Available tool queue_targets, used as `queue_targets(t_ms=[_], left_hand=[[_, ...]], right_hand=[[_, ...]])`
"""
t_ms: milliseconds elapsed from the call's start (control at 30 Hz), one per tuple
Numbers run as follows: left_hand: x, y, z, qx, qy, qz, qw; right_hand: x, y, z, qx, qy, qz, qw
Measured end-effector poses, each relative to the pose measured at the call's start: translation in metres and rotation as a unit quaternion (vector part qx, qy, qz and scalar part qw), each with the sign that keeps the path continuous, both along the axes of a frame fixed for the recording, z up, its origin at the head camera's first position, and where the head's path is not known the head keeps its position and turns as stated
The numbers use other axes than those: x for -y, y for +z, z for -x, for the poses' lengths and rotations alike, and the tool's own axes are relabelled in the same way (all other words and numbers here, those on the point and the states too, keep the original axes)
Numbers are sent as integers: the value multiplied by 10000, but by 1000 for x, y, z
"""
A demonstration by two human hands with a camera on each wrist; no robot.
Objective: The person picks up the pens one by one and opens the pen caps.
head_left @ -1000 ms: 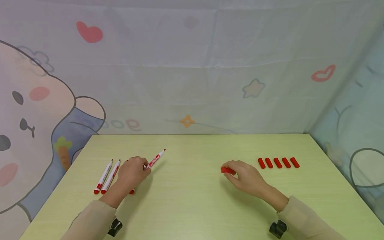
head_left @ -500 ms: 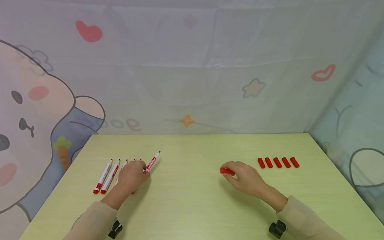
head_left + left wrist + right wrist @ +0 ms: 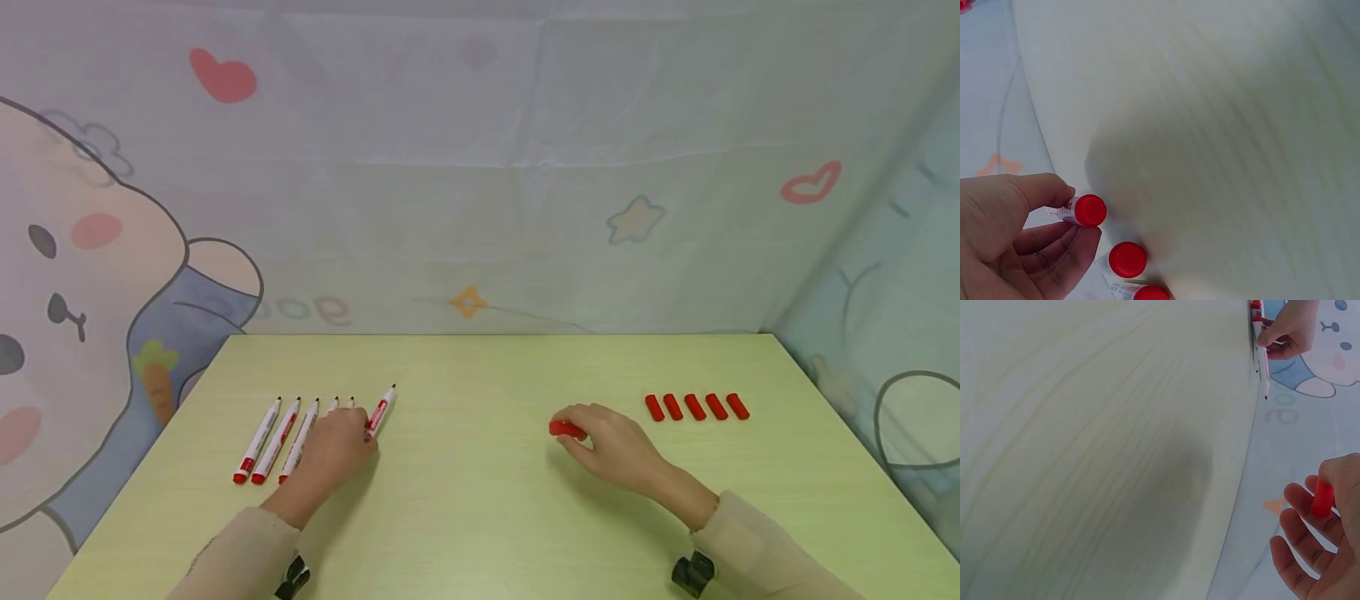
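Note:
My left hand (image 3: 337, 443) pinches an uncapped white marker (image 3: 380, 412) between thumb and fingers, its dark tip pointing to the far side. In the left wrist view the red rear end of this marker (image 3: 1090, 210) faces the camera, beside two other red marker ends (image 3: 1127, 259). Several uncapped markers (image 3: 264, 433) lie side by side at the left, some partly hidden under the left hand. My right hand (image 3: 615, 447) pinches a red marker cap (image 3: 564, 428) over the table; in the right wrist view that cap (image 3: 1322, 499) sits between thumb and index finger, the other fingers loosely spread.
A row of several red caps (image 3: 695, 407) lies on the right of the pale yellow-green table (image 3: 480, 517). Behind the table's far edge hangs a printed cloth (image 3: 420, 167). Another cloth wall (image 3: 892, 333) stands along the right side.
The left hand has brought its marker a little left and lower, close to the right end of the marker row. The right hand has stayed almost still with the cap.

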State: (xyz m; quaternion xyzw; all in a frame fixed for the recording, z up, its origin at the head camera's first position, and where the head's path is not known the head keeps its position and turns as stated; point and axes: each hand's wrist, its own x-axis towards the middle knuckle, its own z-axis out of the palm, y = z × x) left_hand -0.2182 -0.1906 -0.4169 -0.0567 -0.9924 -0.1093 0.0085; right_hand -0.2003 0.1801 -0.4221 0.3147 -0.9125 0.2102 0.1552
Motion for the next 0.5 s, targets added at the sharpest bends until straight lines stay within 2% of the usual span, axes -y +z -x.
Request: queue_targets(t_ms=[500], left_hand=[[0, -6, 0, 106, 42, 88, 9999]], right_hand=[[2, -1, 1, -96, 46, 53, 9999]])
